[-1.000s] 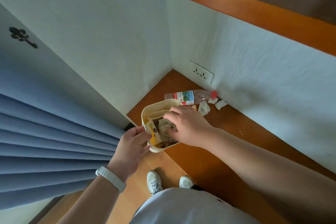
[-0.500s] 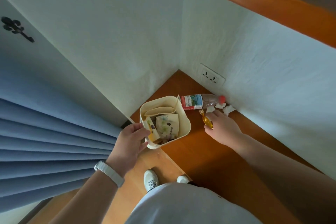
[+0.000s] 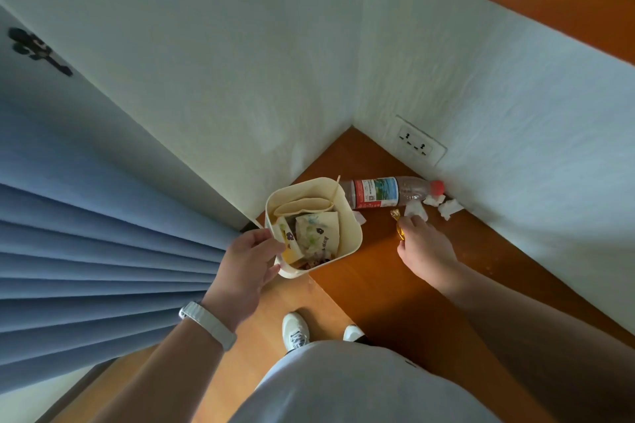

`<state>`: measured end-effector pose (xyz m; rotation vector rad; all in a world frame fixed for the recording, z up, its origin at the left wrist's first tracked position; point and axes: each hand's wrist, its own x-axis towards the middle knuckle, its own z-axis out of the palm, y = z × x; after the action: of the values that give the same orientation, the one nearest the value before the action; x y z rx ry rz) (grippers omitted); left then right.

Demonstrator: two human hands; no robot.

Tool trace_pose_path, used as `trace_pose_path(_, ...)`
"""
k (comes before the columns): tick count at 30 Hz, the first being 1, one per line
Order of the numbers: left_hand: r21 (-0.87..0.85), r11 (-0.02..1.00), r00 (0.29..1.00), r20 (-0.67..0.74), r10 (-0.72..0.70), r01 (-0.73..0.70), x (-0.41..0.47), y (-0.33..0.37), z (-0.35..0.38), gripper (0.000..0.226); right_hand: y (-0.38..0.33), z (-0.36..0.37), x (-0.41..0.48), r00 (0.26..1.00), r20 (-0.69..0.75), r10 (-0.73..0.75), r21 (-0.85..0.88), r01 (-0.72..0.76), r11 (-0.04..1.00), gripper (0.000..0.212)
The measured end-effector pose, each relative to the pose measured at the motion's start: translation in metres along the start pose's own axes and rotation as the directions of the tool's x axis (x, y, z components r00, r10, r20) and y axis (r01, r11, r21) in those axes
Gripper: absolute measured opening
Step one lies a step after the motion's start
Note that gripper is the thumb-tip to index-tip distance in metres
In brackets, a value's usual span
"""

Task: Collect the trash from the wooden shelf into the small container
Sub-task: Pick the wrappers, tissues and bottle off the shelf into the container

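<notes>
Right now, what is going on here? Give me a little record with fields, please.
Left hand: grips the rim of the small container at the wooden shelf edge
Inside container: wrappers and paper
Right hand: appears to pinch a golden wrapper on the shelf
Left to collect: plastic bottle lying on its side, tissue scraps by the wall
Backdrop: wall socket, blue curtain
</notes>
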<state>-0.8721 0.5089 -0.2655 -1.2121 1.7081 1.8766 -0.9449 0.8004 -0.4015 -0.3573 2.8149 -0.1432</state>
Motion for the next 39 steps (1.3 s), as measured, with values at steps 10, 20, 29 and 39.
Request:
trace_pose_path(10, -0.007, 0.999, 0.998, 0.023, 0.052, -0.052, -0.007, 0.003, 0.002, 0.018, -0.006, -0.010, -0.014, 0.983, 0.093, 0.160, 0.226, -0.178, 0.958, 0.037)
trace_pose_path(20, -0.032, 0.997, 0.997, 0.031, 0.070, -0.069, -0.023, -0.003, -0.002, 0.013, -0.046, -0.103, -0.043, 0.932, -0.358, -0.047, 0.444, 0.214, 0.870, 0.029)
trace_pose_path(29, -0.065, 0.994, 0.992, 0.088, 0.090, -0.084, -0.037, -0.004, -0.008, 0.017, -0.114, -0.147, -0.043, 0.858, -0.105, -0.504, 0.149, 0.514, 0.845, 0.025)
trace_pose_path(39, -0.063, 0.992, 0.981, 0.152, 0.121, -0.112, -0.050, -0.006, -0.013, 0.015, -0.155, -0.134, -0.022, 0.842, 0.019, -0.540, 0.090, 0.536, 0.839, 0.012)
